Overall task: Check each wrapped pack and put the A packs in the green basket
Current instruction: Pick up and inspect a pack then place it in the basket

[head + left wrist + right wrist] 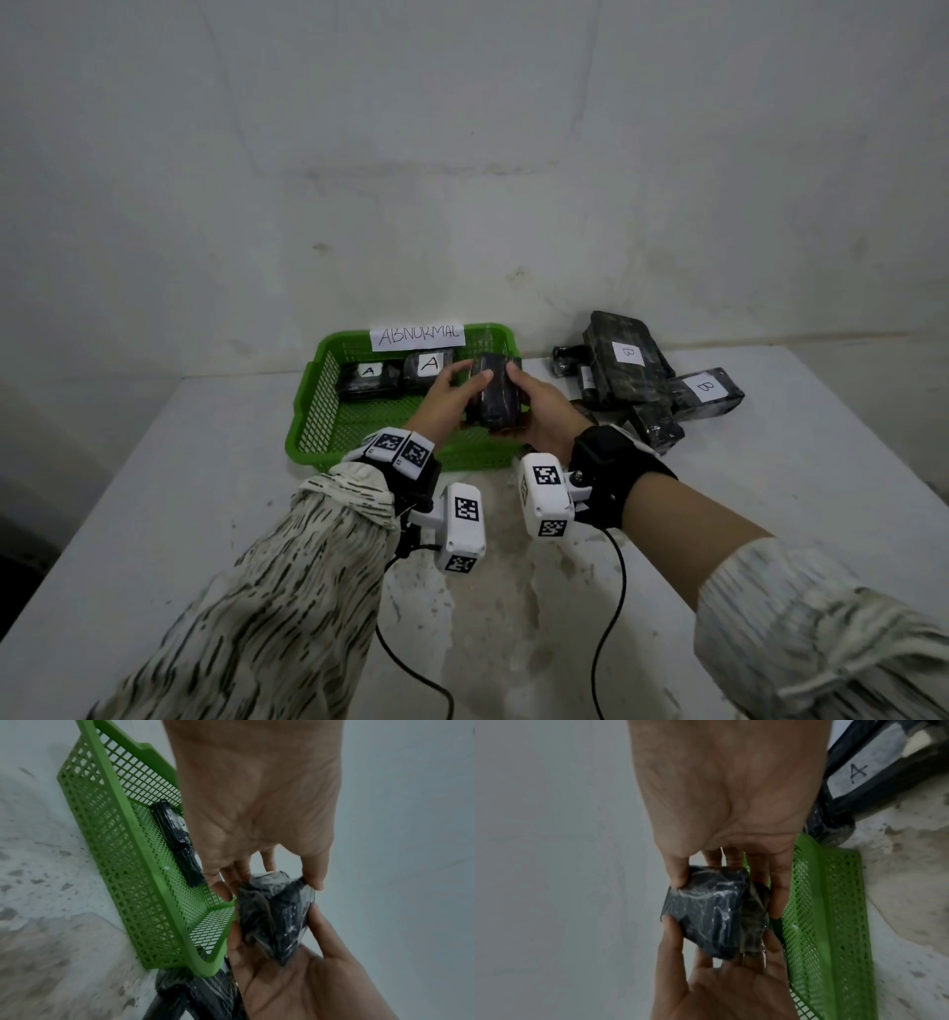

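Observation:
Both hands hold one black wrapped pack [495,398] above the right half of the green basket [318,411]. My left hand [470,380] grips its left side, thumb on top. My right hand [518,395] grips its right side and cups it from below. No label shows on the pack [275,914] in any view; only shiny crinkled wrap [711,914] shows. Two packs marked A [367,380] [429,367] lie at the back of the basket. In the right wrist view another pack marked A [854,774] lies outside the basket [834,902].
A pile of several black packs lies on the white table right of the basket, two of them showing B labels [626,354] [708,390]. A paper sign reading ABNORMAL [418,336] stands on the basket's far rim. A wall rises just behind.

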Available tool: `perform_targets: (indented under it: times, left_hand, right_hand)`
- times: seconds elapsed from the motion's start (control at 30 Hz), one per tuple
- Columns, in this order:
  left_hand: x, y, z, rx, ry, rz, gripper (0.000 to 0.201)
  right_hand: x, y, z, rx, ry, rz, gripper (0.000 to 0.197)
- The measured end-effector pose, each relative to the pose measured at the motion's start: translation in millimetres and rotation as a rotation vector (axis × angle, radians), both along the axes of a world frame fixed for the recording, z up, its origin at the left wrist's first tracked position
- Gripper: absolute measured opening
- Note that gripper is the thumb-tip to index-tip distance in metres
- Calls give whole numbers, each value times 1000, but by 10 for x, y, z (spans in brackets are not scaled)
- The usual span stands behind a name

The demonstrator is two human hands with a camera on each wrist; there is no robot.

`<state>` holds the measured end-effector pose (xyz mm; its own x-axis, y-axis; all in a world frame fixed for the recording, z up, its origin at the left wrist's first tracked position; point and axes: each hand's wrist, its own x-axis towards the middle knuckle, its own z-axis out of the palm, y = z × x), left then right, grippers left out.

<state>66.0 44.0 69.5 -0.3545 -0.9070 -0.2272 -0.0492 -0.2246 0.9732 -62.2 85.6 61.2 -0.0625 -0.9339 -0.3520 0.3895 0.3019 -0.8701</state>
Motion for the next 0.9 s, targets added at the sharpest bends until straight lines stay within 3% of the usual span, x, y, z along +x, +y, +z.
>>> perform_targets:
  times: [0.23,0.37,0.5,0.57,0.63,0.73,0.8,0.9]
  left_hand:
    - [36,-15,-65,13,58,60,46]
    - [47,12,-98,45,60,6,44]
    - [52,6,-119,8,23,19,46]
    - [44,0,-116,2,12,28,46]
    - [38,0,-118,-28,-29,42,46]
    - [35,-24,-146,-124,-122,83,39]
    - [19,3,-114,-65,-59,53,29]
    - [4,52,-69,87,80,6,23]
  right_hand:
    - [-75,2,-57,-29,7,61,20]
    - [-90,-16,-52,-54,-6,1,15]
    - [-82,-3,-39,-58,-6,52,14]
    - [-100,6,-48,-59,2,74,19]
    - [-123,-1,-65,-47,48,55,40]
    - [-143,6,-71,-56,254,22,65]
    - [-154,1,-96,-67,350,45,72]
    - [-134,14,-113,-53,325,100,71]
